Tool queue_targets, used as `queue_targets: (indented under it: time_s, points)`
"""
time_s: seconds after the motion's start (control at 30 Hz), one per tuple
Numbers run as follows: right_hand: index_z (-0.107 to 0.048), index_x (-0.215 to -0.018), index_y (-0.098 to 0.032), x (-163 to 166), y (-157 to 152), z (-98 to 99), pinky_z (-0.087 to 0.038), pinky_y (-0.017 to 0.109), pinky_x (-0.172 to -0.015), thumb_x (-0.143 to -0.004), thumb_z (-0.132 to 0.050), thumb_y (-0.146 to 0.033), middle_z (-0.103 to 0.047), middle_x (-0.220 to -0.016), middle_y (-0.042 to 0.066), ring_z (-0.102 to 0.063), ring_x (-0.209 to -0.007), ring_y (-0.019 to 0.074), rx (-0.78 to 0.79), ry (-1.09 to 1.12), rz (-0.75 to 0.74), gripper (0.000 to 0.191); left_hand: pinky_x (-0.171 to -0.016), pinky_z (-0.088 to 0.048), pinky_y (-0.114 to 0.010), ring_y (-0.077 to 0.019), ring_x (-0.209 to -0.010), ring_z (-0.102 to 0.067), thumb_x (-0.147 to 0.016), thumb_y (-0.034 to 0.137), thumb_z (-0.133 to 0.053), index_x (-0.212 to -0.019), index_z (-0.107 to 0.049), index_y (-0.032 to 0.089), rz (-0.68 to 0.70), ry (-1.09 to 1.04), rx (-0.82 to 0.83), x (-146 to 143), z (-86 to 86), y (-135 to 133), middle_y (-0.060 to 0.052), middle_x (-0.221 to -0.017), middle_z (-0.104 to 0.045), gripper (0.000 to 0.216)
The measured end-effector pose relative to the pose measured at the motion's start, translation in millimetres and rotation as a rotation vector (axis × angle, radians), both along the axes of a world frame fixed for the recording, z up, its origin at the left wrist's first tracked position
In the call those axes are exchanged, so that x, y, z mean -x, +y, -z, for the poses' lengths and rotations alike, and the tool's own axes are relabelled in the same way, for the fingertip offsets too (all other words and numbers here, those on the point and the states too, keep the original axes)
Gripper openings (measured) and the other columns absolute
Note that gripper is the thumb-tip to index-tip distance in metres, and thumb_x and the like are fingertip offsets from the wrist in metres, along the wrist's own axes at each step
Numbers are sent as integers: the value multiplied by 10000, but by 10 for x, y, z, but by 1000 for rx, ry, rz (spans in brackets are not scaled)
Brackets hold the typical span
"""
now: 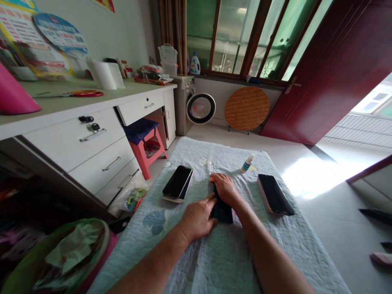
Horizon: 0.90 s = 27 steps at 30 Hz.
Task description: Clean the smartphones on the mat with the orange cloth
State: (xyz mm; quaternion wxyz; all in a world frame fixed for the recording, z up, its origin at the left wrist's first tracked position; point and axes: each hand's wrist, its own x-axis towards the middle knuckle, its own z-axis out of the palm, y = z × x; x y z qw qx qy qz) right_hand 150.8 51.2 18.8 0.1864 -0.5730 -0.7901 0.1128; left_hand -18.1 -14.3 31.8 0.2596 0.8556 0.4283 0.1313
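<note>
A dark phone (222, 213) lies on the cloth-covered table between my hands. My left hand (196, 217) holds it by its left side, the thumb near the lower end and the fingers on the edge. Across the phone's upper part lies my right hand (226, 188), fingers bent together and pointing left. A small orange bit (212, 179) shows at those fingertips; what it belongs to is hidden. To the left, a black-screened phone (178, 181) rests on a pale flat box or phone. On the right is another black phone (275, 194) on a pinkish flat thing.
A small spray bottle (247, 163) stands toward the table's far right. The light blue quilted cloth (220, 265) covers the table. Left are a white desk (101, 159), a pink stool (147, 151) and a waste bin (105, 245). Beyond stands a washing machine (183, 104), door open.
</note>
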Motion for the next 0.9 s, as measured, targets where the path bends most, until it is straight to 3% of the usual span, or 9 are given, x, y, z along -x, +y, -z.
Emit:
queue_targets:
  time_s: [0.2, 0.43, 0.63, 0.9]
  points:
    - [-554, -1236, -226, 23, -41, -34, -265, 314, -987, -941, -368, -206, -584, -1265, 44, -476, -1146, 181, -20, -67, -37, 350, -1068, -394, -351, -252, -1253, -496, -746, 276, -631, -1324, -470, 222, 3, -18, -11, -1, 10, -13, -55, -1452, -435, 603]
    - [-624, -1051, -263, -44, -92, -81, -271, 320, -897, -953, -367, -244, -645, -1071, 21, -472, -1009, 196, -49, -108, 114, 276, -1070, -390, -346, -244, -1270, -482, -752, 285, -616, -1356, -449, 219, -13, -4, -11, -7, 20, -14, -54, -1458, -428, 630]
    - [-648, -1021, -240, -173, -111, -69, -280, 308, -833, -930, -387, -203, -648, -1003, 40, -471, -932, 202, -29, -163, 265, 279, -1068, -394, -341, -246, -1274, -479, -748, 290, -617, -1356, -453, 212, -21, -9, -3, -6, 24, -24, -57, -1457, -428, 634]
    - [-656, -993, -163, -226, -132, -93, -329, 243, -812, -917, -385, -169, -644, -932, 77, -542, -883, 168, 3, -185, 339, 282, -1056, -406, -351, -249, -1272, -482, -747, 295, -621, -1365, -444, 224, -27, -9, -7, -10, 40, -28, -52, -1464, -419, 647]
